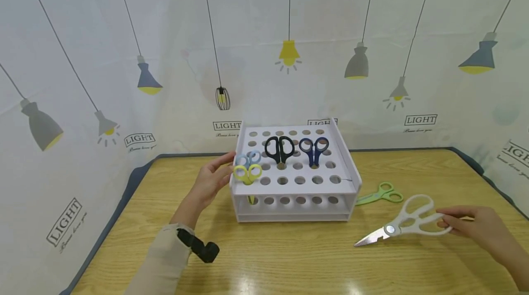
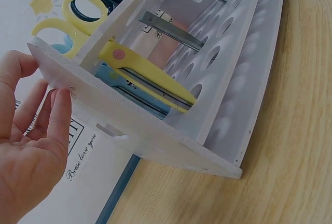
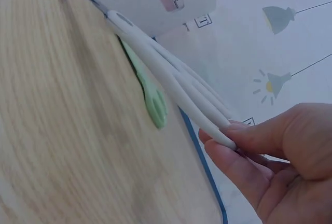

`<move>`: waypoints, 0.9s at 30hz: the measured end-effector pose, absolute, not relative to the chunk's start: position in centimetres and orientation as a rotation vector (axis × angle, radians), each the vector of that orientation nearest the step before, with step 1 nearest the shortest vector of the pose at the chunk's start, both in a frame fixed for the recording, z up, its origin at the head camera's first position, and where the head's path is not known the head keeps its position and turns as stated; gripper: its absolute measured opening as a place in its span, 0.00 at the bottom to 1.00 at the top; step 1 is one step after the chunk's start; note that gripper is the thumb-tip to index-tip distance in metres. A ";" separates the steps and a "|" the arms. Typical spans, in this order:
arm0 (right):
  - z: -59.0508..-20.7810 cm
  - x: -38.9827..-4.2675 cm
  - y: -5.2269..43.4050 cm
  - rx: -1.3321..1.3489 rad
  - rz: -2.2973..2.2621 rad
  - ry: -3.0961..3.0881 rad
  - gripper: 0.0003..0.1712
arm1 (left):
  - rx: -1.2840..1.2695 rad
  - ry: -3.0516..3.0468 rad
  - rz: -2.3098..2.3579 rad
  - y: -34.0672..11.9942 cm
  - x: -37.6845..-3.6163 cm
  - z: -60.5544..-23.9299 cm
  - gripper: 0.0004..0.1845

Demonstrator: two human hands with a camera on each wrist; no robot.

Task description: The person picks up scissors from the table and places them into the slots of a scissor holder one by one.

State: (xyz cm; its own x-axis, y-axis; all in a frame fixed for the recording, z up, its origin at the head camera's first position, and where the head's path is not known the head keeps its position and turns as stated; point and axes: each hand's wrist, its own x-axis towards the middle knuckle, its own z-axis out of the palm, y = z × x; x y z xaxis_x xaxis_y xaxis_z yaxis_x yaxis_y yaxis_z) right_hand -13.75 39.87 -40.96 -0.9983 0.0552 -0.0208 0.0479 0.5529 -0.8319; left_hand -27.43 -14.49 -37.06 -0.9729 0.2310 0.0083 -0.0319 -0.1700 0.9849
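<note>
From my left wrist view, I see my left hand (image 2: pixel 28 146) with straight fingers resting against the end wall of the white perforated plastic rack (image 2: pixel 155 141) on the wooden table (image 2: pixel 290 146). Yellow-handled scissors (image 2: pixel 140 73) and what look like pale blue scissors (image 2: pixel 129 92) hang through its holes; two steel blades (image 2: pixel 174 29) show deeper inside.
</note>
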 end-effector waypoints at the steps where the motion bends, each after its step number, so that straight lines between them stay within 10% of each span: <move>1: -40.7 -13.7 39.7 -0.096 1.494 -2.745 0.11 | 0.236 1.903 2.268 -14.5 -27.4 -37.1 0.25; 27: -34.3 -13.8 33.8 0.321 1.159 -2.748 0.15 | 0.217 1.872 2.297 -14.4 -27.5 -37.1 0.26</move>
